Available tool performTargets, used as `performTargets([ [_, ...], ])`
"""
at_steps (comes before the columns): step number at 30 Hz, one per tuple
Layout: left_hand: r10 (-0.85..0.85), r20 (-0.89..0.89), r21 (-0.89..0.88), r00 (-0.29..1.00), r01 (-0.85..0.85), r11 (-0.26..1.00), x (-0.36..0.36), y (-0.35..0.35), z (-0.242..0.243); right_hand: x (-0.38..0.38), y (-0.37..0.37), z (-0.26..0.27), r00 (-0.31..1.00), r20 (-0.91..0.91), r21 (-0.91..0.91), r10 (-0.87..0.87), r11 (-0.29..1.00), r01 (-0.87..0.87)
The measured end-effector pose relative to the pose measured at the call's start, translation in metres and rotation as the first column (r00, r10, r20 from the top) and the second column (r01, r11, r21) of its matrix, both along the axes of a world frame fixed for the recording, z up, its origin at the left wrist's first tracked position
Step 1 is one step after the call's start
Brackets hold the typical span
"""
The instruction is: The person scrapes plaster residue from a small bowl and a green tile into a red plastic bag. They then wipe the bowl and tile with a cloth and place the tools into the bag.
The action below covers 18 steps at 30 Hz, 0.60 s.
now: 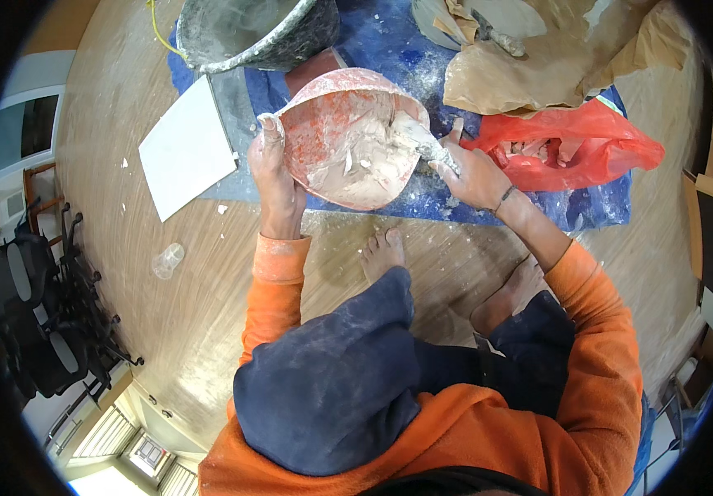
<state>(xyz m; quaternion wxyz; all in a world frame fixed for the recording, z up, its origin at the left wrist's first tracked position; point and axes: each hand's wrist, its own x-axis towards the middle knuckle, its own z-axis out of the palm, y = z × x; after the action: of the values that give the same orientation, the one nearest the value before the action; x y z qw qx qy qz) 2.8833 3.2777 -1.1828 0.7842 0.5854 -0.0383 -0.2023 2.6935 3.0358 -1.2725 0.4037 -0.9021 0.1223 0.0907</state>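
Note:
My left hand (271,173) grips the left rim of a red bowl (316,130), thumb over the edge. The bowl tilts toward me, its inside smeared with off-white plaster-like paste (366,161). My right hand (474,173) holds a paste-crusted tool (421,139), its far end in the paste at the bowl's right side. Caked material hides the exact shape of the tool. Below the bowl lies a blue sheet (393,37) dusted with white powder.
Beyond the bowl stands a dark, crusted tub (307,37). A white panel (186,149) lies at left, and a clear plastic cup (168,260) on the floor. Brown paper (517,80) and a red plastic bag (617,142) with broken pieces are at right. Black office chairs (40,316) stand far left.

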Motion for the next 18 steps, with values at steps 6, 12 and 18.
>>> performTargets([
  [6, 0.187, 0.038, -0.082, 0.982, -0.184, 0.980, -0.013, -0.004, -0.002, -0.006, 0.024, 0.001, 0.998, 0.033, 0.281, -0.053, 0.959, 0.042],
  [12, 0.312, 0.110, -0.113, 0.944, -0.300, 0.947, -0.027, 0.004, -0.004, -0.010, 0.058, 0.011, 0.999, -0.001, 0.350, -0.036, 0.936, 0.035],
  [18, 0.397, 0.151, -0.122, 0.905, -0.381, 0.916, -0.041, 0.009, -0.012, -0.010, 0.090, 0.027, 0.999, -0.040, 0.491, -0.020, 0.870, 0.037],
])
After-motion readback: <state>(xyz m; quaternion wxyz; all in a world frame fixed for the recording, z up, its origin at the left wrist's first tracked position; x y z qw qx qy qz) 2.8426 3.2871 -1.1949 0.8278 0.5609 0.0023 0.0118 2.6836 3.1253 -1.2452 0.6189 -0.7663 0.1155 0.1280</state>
